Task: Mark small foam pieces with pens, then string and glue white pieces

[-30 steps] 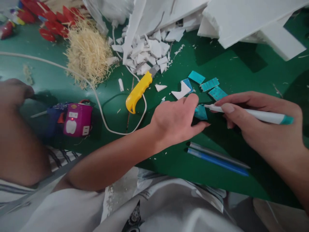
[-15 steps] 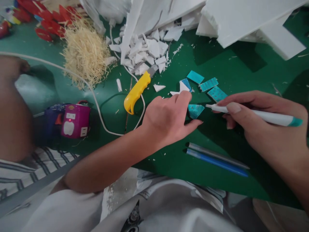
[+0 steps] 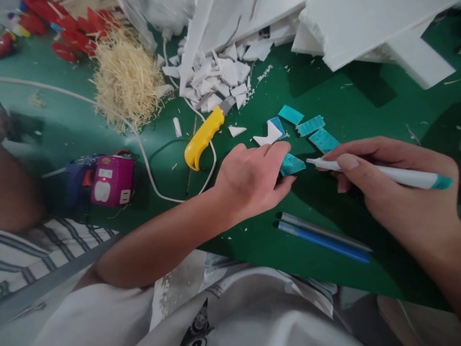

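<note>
My left hand (image 3: 252, 178) grips a small teal-coloured piece (image 3: 292, 165) between thumb and fingers, just over the green table. Between the thumb and fingers of my right hand (image 3: 392, 178) is a white marker (image 3: 399, 176) with a teal end, its tip close to the piece's right corner. Beyond the hands lie a plain teal rectangle (image 3: 291, 114), a striped teal piece (image 3: 310, 126) and a dotted teal piece (image 3: 324, 140). White scraps (image 3: 270, 134) overlap a blue piece (image 3: 277, 126) beside my left fingers.
A yellow cutter (image 3: 204, 138) lies left of my left hand, near a white cable (image 3: 144, 154). Grey and blue pens (image 3: 324, 242) lie nearer me. White foam scraps (image 3: 216, 77), straw (image 3: 126, 79) and a magenta box (image 3: 113, 180) sit farther off. Another person's arm (image 3: 18, 192) is at left.
The teal piece has turned slightly in my left hand, and my left thumb has drawn back to the left. The other person's arm at far left has moved back toward the edge.
</note>
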A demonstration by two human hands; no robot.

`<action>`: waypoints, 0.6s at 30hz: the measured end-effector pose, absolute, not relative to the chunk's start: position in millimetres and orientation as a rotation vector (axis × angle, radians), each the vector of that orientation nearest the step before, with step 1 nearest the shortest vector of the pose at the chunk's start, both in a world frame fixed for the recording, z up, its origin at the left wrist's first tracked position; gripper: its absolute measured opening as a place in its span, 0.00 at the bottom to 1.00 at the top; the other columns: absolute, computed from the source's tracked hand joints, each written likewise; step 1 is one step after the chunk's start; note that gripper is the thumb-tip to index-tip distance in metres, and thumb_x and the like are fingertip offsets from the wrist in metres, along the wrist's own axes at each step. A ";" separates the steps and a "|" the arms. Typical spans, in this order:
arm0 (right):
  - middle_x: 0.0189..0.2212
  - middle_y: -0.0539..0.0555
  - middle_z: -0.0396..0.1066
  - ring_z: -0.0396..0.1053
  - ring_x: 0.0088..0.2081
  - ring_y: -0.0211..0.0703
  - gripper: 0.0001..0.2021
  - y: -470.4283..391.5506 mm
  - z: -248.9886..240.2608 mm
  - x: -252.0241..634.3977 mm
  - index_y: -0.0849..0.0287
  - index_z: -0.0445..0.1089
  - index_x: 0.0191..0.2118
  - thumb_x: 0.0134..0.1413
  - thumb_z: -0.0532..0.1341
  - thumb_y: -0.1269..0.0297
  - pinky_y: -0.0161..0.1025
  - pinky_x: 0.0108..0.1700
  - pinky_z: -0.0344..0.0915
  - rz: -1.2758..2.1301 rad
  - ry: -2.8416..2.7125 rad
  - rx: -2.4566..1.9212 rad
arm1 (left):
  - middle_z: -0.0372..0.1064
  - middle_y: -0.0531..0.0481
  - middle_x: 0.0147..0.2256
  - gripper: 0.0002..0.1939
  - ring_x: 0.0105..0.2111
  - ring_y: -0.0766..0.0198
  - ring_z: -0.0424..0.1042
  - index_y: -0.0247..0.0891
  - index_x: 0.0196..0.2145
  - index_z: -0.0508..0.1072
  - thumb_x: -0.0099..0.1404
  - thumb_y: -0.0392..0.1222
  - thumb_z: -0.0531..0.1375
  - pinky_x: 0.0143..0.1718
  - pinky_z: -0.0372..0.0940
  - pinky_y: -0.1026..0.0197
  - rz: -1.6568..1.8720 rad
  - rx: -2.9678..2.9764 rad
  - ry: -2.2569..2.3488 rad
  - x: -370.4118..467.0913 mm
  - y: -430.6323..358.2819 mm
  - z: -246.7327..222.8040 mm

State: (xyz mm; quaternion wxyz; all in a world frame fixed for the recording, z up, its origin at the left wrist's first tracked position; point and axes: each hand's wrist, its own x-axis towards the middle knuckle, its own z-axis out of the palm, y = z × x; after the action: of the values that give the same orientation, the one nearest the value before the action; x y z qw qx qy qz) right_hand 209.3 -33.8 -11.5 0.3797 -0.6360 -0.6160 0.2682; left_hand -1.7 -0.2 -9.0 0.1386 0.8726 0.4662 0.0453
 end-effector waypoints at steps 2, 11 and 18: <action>0.19 0.48 0.70 0.58 0.20 0.31 0.15 -34.3 -10.5 209.2 0.48 0.81 0.34 0.60 0.64 0.45 0.37 0.20 0.50 0.679 -1.569 -1.636 | 0.78 0.50 0.34 0.19 0.38 0.55 0.79 0.37 0.54 0.71 0.69 0.47 0.59 0.36 0.58 0.56 0.126 2.520 1.353 -0.2 0.5 -9.2; 0.19 0.50 0.70 0.62 0.20 0.34 0.18 -33.6 -6.3 208.2 0.50 0.81 0.31 0.58 0.65 0.43 0.37 0.19 0.50 0.697 -1.578 -1.655 | 0.78 0.50 0.32 0.19 0.35 0.57 0.78 0.38 0.54 0.70 0.69 0.46 0.59 0.36 0.57 0.57 0.132 2.475 1.369 -1.4 2.1 -6.8; 0.20 0.49 0.71 0.61 0.21 0.33 0.11 -32.4 2.2 204.6 0.52 0.80 0.30 0.57 0.67 0.52 0.36 0.19 0.50 0.761 -1.573 -1.742 | 0.74 0.54 0.27 0.17 0.30 0.59 0.76 0.39 0.52 0.71 0.68 0.45 0.59 0.35 0.58 0.57 0.134 2.443 1.385 1.2 3.5 -6.9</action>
State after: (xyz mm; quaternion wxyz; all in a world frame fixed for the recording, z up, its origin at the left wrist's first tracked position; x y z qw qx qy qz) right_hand 204.6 -32.4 2.2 0.3309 -0.6663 -0.6015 0.2910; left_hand 1.2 3.5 -6.9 0.1645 0.8572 0.4858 0.0471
